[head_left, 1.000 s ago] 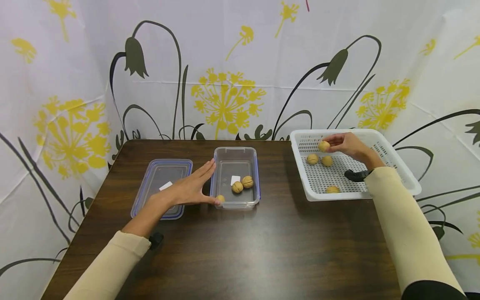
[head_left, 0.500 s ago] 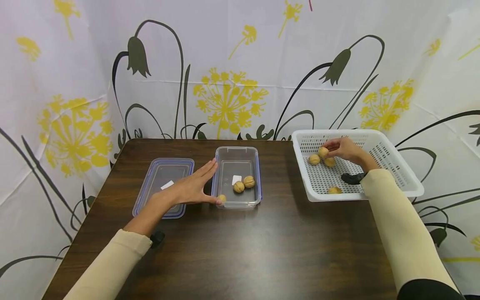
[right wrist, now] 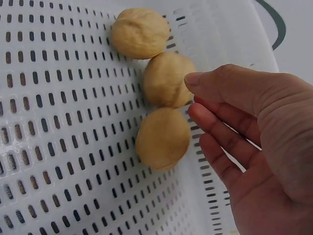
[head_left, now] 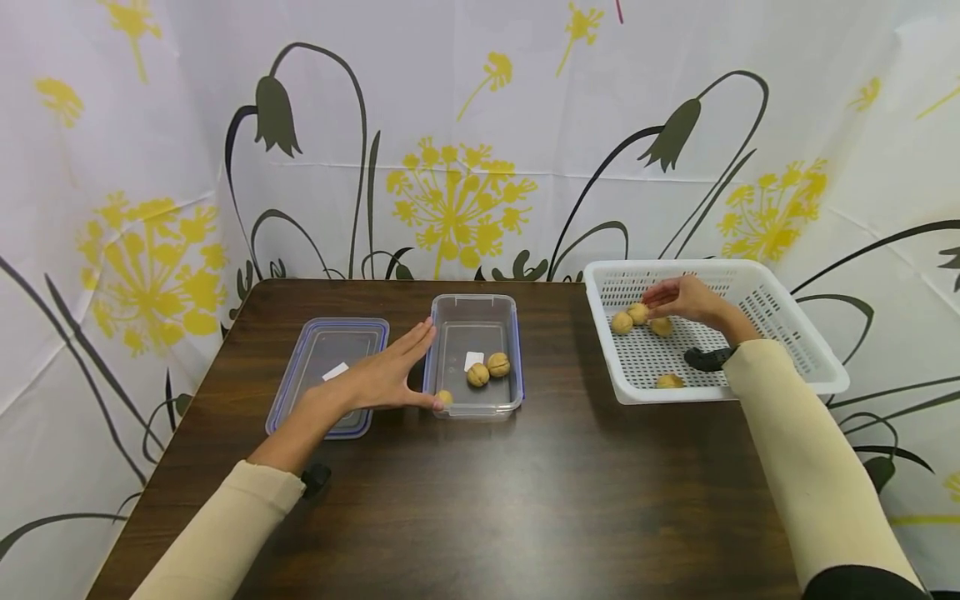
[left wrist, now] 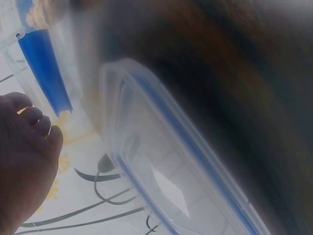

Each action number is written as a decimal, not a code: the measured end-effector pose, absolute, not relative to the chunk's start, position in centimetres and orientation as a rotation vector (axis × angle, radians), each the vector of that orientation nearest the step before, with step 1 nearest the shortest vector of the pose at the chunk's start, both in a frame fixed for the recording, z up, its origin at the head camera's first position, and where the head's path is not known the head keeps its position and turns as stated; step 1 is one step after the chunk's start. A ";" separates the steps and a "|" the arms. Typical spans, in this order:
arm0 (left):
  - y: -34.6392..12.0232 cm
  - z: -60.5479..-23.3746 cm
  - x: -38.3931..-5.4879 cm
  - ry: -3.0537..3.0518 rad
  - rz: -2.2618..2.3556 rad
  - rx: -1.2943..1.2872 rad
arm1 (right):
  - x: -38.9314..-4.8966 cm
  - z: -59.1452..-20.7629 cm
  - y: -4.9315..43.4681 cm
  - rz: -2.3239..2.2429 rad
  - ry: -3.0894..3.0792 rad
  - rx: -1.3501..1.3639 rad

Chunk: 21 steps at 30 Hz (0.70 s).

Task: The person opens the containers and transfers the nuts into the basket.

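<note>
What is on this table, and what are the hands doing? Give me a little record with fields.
Surface: dark brown table
Middle: clear open container, three walnuts visible inside
Left of container: clear lid with blue edging, partly hidden by the left arm
Right of container: white perforated basket, four walnuts visible inside
Left hand: spread at the container's left side
Right hand: in the basket, beside walnuts, gripping none; contact unclear
Backdrop: white cloth with flower prints
</note>
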State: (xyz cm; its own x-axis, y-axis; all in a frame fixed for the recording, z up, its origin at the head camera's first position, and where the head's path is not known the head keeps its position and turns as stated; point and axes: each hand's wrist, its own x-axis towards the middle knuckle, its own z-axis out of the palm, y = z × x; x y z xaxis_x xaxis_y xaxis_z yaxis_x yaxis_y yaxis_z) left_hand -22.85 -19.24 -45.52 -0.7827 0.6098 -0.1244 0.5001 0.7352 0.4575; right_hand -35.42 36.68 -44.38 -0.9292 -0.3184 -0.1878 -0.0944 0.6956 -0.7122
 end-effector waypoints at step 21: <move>-19.1 -45.3 -23.0 2.662 0.595 0.888 | -33.5 -37.7 30.0 -1.274 2.544 -0.650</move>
